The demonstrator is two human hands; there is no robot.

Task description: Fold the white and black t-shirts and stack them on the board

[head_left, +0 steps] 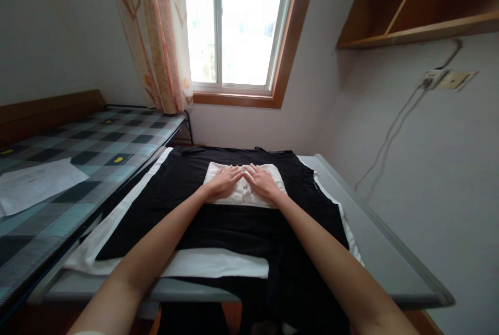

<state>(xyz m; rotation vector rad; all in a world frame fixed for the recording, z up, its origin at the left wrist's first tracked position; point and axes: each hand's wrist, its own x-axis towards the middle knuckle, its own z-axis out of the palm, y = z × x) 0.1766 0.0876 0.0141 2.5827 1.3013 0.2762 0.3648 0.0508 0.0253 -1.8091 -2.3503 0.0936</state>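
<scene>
A folded white cloth [244, 198] lies on a spread-out black garment [171, 189]. My left hand [226, 180] rests flat on the cloth's left part, fingers stretched out. On its right part lies my right hand [262, 181], also flat with fingers extended. The fingertips of both hands nearly meet at the middle of the cloth. Under the black garment, a white fabric [218, 262] shows along the left, front and right edges. Part of the black garment hangs over the table's front edge.
The garments lie on a grey table [393, 257] against the right wall. At left stands a bed with a checked mattress [132, 138] and white papers [39, 184] on it. Ahead are a window [245, 23] and a curtain [156, 33]. A wooden shelf [421, 33] and a cable [385, 140] are at right.
</scene>
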